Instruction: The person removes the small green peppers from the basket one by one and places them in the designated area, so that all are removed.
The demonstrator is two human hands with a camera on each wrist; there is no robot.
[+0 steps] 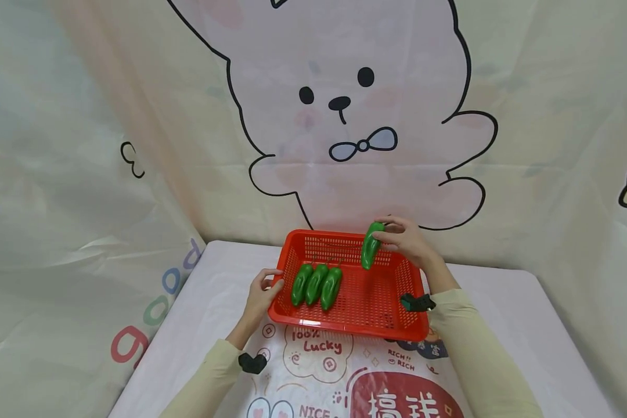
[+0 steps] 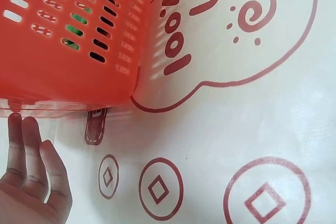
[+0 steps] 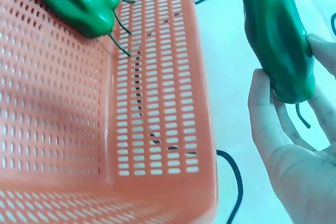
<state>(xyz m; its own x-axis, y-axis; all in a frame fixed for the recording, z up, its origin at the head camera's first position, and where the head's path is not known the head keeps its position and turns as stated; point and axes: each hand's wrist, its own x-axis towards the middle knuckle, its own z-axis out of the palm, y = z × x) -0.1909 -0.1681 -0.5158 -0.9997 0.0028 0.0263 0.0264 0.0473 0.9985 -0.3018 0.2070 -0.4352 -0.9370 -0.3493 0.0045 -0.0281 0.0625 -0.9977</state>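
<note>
My right hand [image 1: 403,239] holds a glossy green chili pepper [image 1: 371,247] over the back right part of a red plastic basket [image 1: 352,332]. In the right wrist view, the thumb and fingers pinch the pepper [image 3: 281,35] near its stem end, the thin stem pointing down past the palm. Three similar green peppers [image 1: 316,284] lie side by side on the left of the basket floor, stems toward the back. Beside the basket's left wall, my left hand [image 1: 261,293] rests its fingertips at the rim; the left wrist view shows the fingers [image 2: 32,148] fairly straight.
The basket has slotted walls and stands on a white table [image 1: 235,264] with a printed cover [image 1: 319,363] in front. A cloth backdrop [image 1: 345,191] with a cartoon animal rises close behind the basket; another cloth wall [image 1: 83,232] runs along the left.
</note>
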